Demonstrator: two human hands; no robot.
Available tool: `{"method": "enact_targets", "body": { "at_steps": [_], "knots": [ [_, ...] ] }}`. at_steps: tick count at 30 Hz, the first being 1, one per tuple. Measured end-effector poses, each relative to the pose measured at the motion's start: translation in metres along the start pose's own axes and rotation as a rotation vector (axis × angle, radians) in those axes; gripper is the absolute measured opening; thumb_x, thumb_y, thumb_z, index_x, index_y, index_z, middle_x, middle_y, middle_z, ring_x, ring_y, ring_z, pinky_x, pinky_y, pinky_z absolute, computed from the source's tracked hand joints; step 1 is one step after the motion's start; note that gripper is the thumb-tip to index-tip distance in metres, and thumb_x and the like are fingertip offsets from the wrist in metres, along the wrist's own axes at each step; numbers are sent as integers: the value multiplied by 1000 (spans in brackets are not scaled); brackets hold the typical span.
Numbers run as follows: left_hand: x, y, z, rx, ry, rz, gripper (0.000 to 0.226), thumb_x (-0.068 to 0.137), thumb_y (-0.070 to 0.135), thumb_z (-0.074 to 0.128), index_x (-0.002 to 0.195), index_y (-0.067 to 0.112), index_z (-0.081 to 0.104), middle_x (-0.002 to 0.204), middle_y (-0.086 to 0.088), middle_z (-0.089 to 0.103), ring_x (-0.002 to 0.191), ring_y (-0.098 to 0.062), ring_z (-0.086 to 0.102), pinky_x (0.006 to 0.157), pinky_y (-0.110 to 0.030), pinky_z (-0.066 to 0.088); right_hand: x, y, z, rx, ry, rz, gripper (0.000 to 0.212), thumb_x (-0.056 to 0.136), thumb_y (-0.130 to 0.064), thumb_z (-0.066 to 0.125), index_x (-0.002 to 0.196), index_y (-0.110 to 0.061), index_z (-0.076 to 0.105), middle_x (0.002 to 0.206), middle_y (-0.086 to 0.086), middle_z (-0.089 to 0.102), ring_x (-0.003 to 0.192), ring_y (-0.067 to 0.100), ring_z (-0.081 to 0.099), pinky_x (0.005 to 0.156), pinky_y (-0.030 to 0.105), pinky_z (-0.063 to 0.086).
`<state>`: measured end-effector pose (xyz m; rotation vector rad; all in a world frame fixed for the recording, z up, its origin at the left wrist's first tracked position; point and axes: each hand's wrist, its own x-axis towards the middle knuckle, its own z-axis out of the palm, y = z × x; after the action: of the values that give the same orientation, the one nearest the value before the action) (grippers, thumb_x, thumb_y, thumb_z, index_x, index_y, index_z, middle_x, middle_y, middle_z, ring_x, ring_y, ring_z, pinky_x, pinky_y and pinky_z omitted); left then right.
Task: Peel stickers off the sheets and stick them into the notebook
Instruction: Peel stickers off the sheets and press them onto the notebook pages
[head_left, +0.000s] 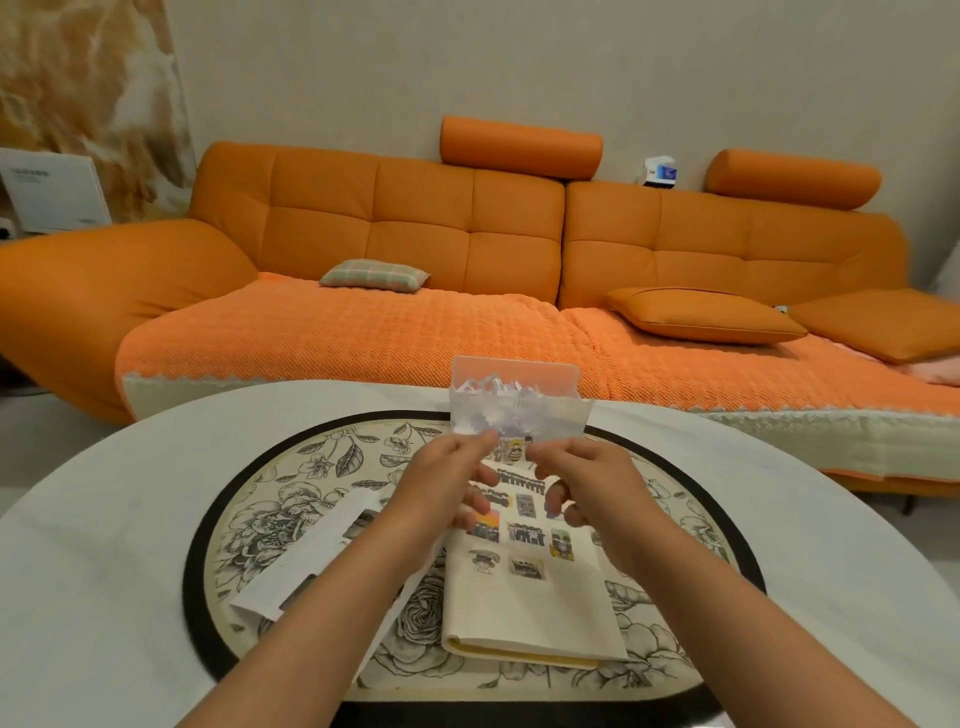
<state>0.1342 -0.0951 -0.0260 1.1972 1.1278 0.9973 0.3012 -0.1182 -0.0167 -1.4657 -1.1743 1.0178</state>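
Observation:
An open cream notebook (530, 608) lies on the floral mat, its page bearing several small photo stickers (524, 532). Above it my left hand (447, 483) and my right hand (582, 483) together hold up a white sticker sheet (519, 415) with ragged cut-out holes, each pinching its lower edge. A small sticker (511, 449) shows between my fingertips; whether it is on the sheet or on the page below I cannot tell. Another white sheet (322, 545) lies flat on the mat under my left forearm.
The round floral mat (291, 499) with a black border sits on a white round table (104, 545). A translucent box (514, 371) stands behind the held sheet at the table's far edge. An orange sofa (415, 260) with cushions fills the background.

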Motion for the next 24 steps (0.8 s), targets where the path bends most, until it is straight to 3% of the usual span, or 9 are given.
{"method": "enact_targets", "body": {
  "at_steps": [6,10,13,17,21,24],
  "knots": [
    [-3,-4,7,168,-47,138,15,96,21,66,88,9,70,70,0,68,59,-16,60,49,-26,46,-7,7,-17,100,-84,135,19,88,-29,75,95,-12,78,78,0,66,57,14,53,49,24,35],
    [-3,-8,10,338,-39,207,14,95,23,67,83,15,67,72,0,71,56,-14,62,51,-26,46,-14,8,-22,-147,17,-29,18,81,-37,81,85,-20,79,75,1,73,51,7,55,46,18,40],
    [-5,-12,13,421,-51,241,15,95,24,66,82,16,66,70,2,70,55,-13,62,52,-24,46,-17,9,-25,-195,25,-76,16,80,-35,83,85,-20,78,72,0,74,48,4,55,48,17,44],
    [-9,-13,16,448,-56,256,17,95,27,66,79,19,67,70,5,71,55,-11,61,56,-27,47,-19,7,-32,-191,-23,-70,16,83,-31,81,82,-15,78,67,-1,71,50,11,54,50,22,43],
    [-11,-13,18,481,-60,172,24,96,28,62,79,19,76,75,8,76,58,-13,62,60,-33,53,-22,10,-39,-224,-33,13,20,84,-29,80,79,-10,77,68,-1,70,48,10,52,43,19,38],
    [-11,-17,18,681,-53,185,22,96,35,61,84,23,76,73,6,75,61,-14,64,66,-33,56,-26,16,-46,-253,-42,112,20,85,-29,79,82,-9,77,73,1,69,50,11,53,43,22,36]
  ]
}}
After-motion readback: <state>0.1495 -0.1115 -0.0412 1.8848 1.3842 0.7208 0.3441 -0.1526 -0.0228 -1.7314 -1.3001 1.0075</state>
